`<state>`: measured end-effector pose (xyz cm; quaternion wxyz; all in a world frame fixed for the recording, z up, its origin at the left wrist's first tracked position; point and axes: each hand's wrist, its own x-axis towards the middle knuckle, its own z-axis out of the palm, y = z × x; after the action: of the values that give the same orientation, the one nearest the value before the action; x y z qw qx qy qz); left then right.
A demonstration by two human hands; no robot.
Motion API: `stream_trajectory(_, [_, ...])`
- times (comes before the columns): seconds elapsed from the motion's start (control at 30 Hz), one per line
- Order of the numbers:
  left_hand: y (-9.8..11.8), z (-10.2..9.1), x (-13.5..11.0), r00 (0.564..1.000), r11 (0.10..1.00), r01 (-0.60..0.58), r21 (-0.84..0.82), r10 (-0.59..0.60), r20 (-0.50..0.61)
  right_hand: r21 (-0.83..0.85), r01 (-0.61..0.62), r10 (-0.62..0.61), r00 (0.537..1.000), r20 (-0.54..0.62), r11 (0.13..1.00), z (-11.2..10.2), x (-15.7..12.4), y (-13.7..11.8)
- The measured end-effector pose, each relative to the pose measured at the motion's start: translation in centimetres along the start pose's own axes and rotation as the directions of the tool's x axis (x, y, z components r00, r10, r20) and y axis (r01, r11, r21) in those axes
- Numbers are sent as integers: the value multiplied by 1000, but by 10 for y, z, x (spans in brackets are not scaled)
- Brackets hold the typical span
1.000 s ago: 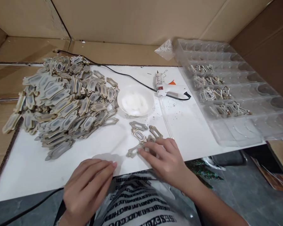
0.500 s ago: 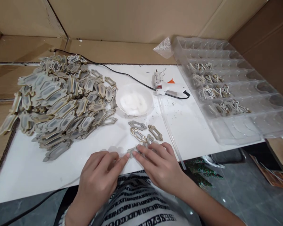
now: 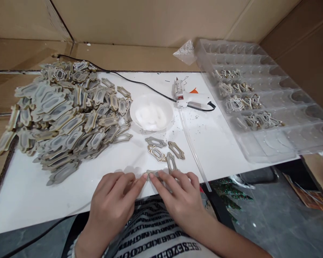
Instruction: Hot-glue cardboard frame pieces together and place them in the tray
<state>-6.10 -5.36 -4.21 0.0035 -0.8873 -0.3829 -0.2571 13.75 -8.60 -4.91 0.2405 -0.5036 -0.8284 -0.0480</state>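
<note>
At the front edge of the white board, a small grey ornate frame [image 3: 154, 174] lies under my fingertips, mostly covered. My left hand [image 3: 115, 196] is curled, with a fingertip pressed to the frame's left end. From the other side, my right hand [image 3: 181, 197] bends its fingers down onto the same frame, the index fingertip close to the left one. Just beyond my right fingers lies another grey frame [image 3: 171, 162]. Further back are a frame with a white scroll pattern [image 3: 157, 153] and two more plain frames [image 3: 176, 149], [image 3: 155, 142].
A large heap of similar frames [image 3: 64, 111] covers the left side. Behind the loose frames stands a white bowl [image 3: 151, 123] with white material inside. A glue gun [image 3: 190, 98] with a long glue stick [image 3: 194, 150] lies right of it. A clear compartment tray [image 3: 269, 143] holds several patterned frames.
My right hand has drawn slightly toward me, uncovering more of the grey frame beyond it. My left hand stays nearly in place. The whole view has shifted a little.
</note>
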Motion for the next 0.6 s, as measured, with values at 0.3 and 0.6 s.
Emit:
stream_trajectory(0.3, [3, 1, 1, 1000, 1000, -4, -2, 4, -24, 36, -19, 22, 997, -71, 999, 8, 6, 3])
stream_trajectory(0.6, [11, -5, -4, 971, 939, 175, -296, -214, -103, 229, -125, 151, 983, -101, 965, -6, 15, 14])
